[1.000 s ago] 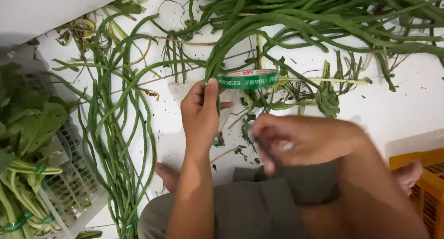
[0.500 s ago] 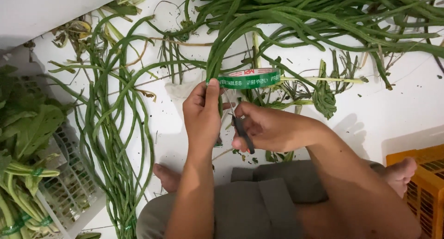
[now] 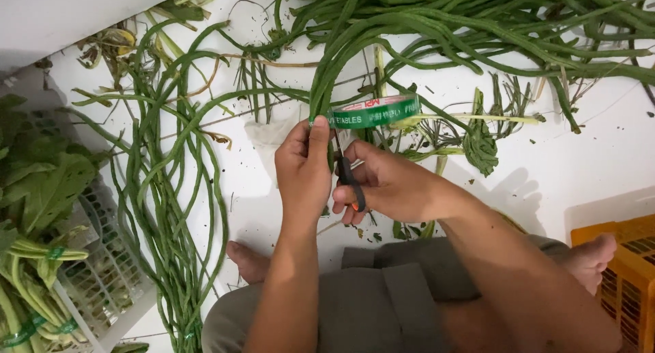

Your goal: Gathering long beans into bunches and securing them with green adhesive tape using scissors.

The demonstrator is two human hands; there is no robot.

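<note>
We note the left hand [image 3: 303,168] clenched on a bundle of long beans [image 3: 327,87] at the point where a strip of green tape [image 3: 375,112] wraps it, thumb and fingers pinching the stems together, in our judgement so that the wrap does not slacken. The tape runs out from that pinch toward three o'clock, drawn flat and level. The right hand [image 3: 389,186] grasps a pair of scissors [image 3: 344,172] by dark handles, the blades rising toward twelve o'clock to meet the tape just beside the left thumb, a position that suits a cut close to the bundle. The bundle itself fans away toward twelve and two o'clock across the white floor [image 3: 600,162]. More loose beans [image 3: 170,209] lie at nine o'clock; a white crate [image 3: 102,285] of leafy greens [image 3: 41,189] sits at eight o'clock, an orange crate [image 3: 624,257] at four o'clock.
</note>
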